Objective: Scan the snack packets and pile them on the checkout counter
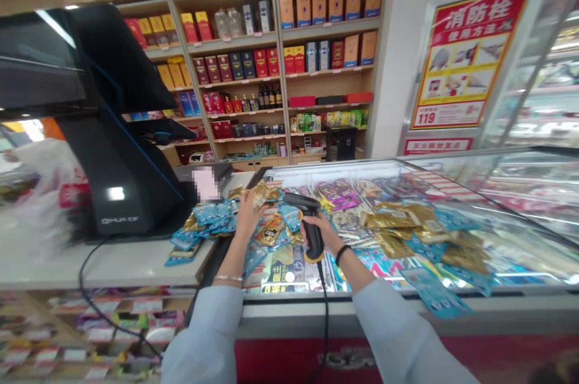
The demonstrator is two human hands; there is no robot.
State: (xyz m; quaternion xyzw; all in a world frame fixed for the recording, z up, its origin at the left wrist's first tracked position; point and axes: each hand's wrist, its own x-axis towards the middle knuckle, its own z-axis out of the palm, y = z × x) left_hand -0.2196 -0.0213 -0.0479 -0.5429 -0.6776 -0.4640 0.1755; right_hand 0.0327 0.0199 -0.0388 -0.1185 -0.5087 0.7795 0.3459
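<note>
My right hand [328, 236] is wrapped round the grip of a black barcode scanner [313, 238], whose head points left and whose cable hangs down in front of the freezer. My left hand [249, 215] pinches a gold packet [261, 194] just left of the scanner's head. Blue packets [212, 213] and some gold ones are heaped beside my left hand on the counter's edge. Between my hands, more gold and blue packets [270, 233] lie on the glass. A larger pile of gold packets [402, 221] with blue ones spreads to the right of my right hand.
A glass-topped freezer [289, 305] full of packaged goods stands before me. At left, a black checkout terminal [131, 179] rests on the white counter [136, 263], near a plastic bag [49, 191]. Shelves [280, 76] of boxes and bottles line the back wall. A red poster [470, 61] hangs at right.
</note>
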